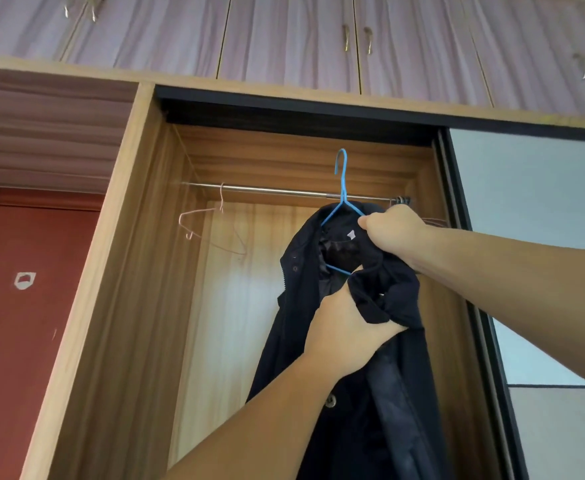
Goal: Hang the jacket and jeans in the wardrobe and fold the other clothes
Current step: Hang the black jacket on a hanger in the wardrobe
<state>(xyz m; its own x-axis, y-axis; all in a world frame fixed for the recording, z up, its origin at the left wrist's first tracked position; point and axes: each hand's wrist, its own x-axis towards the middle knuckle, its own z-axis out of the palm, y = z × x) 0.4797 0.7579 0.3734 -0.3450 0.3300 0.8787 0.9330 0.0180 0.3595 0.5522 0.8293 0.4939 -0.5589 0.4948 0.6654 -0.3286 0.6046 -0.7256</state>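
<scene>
A dark navy jacket (304, 306) hangs on a blue wire hanger (342, 181) held up inside the open wardrobe. The hanger's hook rises above the metal rail (270, 190) and is not on it. My right hand (393, 233) grips the jacket's collar and the hanger's right shoulder. Lower down, my left hand (344, 327) clutches a bunched fold of the jacket's front. The jacket's lower part drops out of view at the bottom. No jeans are in sight.
An empty pink wire hanger (211, 230) hangs on the rail at the left. More hanger hooks (401, 200) crowd the rail's right end. A sliding door (533, 237) covers the right side. Upper cabinet doors (284, 36) run above. A red door (24, 289) stands at the left.
</scene>
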